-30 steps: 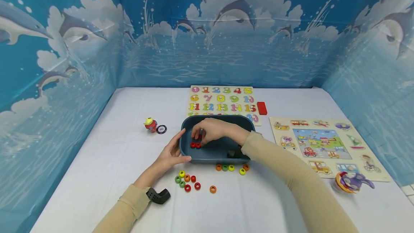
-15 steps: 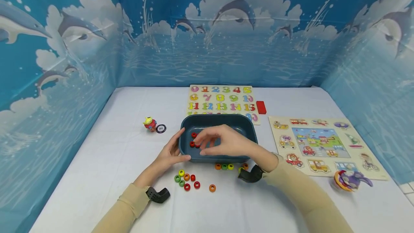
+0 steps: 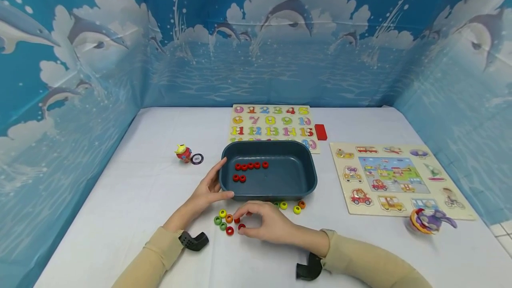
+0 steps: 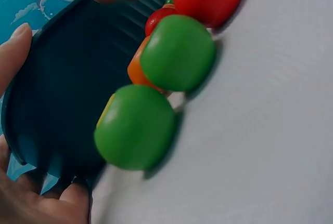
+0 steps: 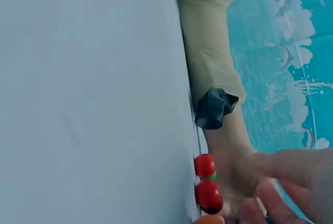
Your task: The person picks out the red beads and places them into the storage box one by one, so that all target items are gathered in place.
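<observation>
Tray (image 3: 284, 177), dark blue, rectangular and apparently plastic, sits mid-frame, holding seven round red holed beads (image 3: 250, 166) in two rows at its left; the even alignment looks deliberate. Your left hand (image 3: 208, 192) grips its lower-left corner, thumb along the near side, probably to steady it. Your right hand (image 3: 268, 221), below the tray, has thumb and forefinger narrowly parted at two loose red beads (image 3: 237, 220), a spacing apparently suited to pinching; contact cannot be told. Glossy green beads (image 3: 218, 220) lie just left, near your left wrist.
</observation>
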`<state>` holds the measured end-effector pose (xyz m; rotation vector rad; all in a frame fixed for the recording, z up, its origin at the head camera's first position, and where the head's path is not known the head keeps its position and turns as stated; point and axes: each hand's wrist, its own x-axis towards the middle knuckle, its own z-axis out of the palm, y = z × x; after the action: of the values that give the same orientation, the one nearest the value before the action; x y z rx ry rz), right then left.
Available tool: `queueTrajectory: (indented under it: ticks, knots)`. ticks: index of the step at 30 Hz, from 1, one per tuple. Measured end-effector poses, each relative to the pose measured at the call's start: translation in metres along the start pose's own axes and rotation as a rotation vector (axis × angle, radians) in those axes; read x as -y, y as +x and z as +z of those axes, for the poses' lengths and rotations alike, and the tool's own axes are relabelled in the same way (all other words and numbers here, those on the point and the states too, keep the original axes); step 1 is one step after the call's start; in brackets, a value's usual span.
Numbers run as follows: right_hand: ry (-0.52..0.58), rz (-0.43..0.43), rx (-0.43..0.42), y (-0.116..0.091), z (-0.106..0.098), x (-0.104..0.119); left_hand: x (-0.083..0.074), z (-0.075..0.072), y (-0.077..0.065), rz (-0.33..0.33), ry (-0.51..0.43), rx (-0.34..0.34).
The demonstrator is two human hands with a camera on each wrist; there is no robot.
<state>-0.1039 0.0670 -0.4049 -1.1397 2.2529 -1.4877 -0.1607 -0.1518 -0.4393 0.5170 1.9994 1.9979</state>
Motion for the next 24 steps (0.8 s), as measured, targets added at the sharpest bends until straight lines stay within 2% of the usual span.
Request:
queueTrajectory:
  ticks: [5, 9, 20, 24]
  knots:
    - [-0.057, 0.053, -0.02, -0.001, 0.013, -0.037, 0.0, -0.001, 0.0, 0.005, 0.0, -0.001]
    - [-0.102, 0.093, -0.008, -0.002, 0.017, -0.047, 0.001, -0.001, 0.001, 0.008, -0.001, 0.001]
    - [-0.181, 0.096, 0.002, -0.001, 0.016, -0.046, 0.001, -0.002, 0.001, 0.011, 0.001, 0.001]
    - [-0.13, 0.067, 0.01, 0.002, 0.004, -0.036, 0.001, -0.001, 0.001, 0.01, -0.004, 0.001]
